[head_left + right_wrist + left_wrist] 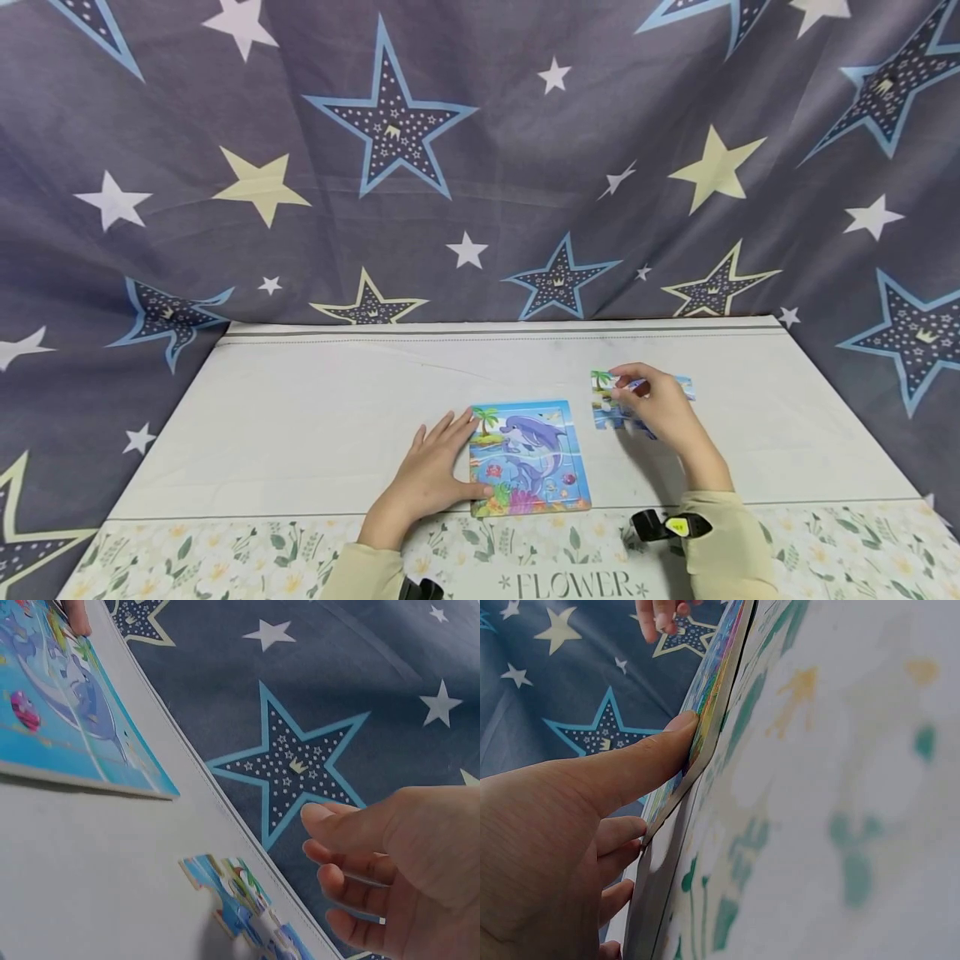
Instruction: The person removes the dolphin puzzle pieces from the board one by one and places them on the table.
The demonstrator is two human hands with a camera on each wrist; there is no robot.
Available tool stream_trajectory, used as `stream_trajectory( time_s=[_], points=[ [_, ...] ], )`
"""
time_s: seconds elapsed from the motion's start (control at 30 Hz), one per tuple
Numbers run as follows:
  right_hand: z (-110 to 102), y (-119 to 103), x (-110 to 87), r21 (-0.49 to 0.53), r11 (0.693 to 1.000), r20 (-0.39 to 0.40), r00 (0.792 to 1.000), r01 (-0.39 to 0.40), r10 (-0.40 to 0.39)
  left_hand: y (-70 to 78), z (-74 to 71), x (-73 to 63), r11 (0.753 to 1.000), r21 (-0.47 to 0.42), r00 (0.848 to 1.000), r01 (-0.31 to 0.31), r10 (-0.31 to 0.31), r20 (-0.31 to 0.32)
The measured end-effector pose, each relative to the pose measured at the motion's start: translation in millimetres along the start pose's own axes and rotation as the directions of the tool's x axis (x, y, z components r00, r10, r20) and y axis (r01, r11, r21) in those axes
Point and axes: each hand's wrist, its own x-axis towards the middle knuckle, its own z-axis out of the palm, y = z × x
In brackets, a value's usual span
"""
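Observation:
A square jigsaw board (528,458) with a dolphin picture lies flat on the white table. My left hand (431,475) rests along its left side, thumb on the lower corner, the straight fingers reaching to the palm-tree corner. In the left wrist view, the thumb (649,761) presses on the board's edge. To the right lies a cluster of jigsaw pieces (259,907), with a palm tree and blue water printed on them. My right hand (660,408) hovers over this cluster, fingers loosely bent; the right wrist view shows nothing between thumb and fingers. The hand covers part of the cluster in the head view.
The table's white cover (315,417) has a floral front band (255,550) lettered FLOWER. A dark curtain (495,150) with stars hangs behind the table and on both sides. A black wrist strap (651,525) is on the right sleeve.

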Motion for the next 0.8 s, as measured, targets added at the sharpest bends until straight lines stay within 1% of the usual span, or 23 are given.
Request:
stream_trajectory(
  time_s=[0.17, 0.33, 0.47, 0.63, 0.8],
  points=[
    [5, -3, 1.5, -0.005, 1.000, 0.029, 0.999, 0.030, -0.029, -1.1, 0.5, -0.2, 1.000, -0.002, 1.000, -0.005, 0.005, 0.001],
    [10, -6, 2.4, 0.015, 0.999, 0.091, 0.995, 0.044, -0.045, -1.3, 0.6, -0.3, 1.000, -0.008, 1.000, -0.007, 0.007, -0.001],
    [12, -9, 2.0, 0.019, 0.998, 0.123, 0.990, 0.063, -0.065, -0.8, 0.1, -0.4, 1.000, -0.008, 1.000, -0.006, 0.006, 0.002],
    [17, -11, 2.2, 0.059, 0.996, 0.176, 0.981, 0.070, -0.079, -0.1, -0.7, -0.8, 1.000, -0.006, 1.000, 0.001, -0.001, 0.005],
    [23, -12, 1.9, 0.067, 0.995, 0.244, 0.966, 0.070, -0.084, 0.3, -0.7, -0.3, 1.000, -0.004, 1.000, 0.000, 0.000, 0.003]
  ],
)
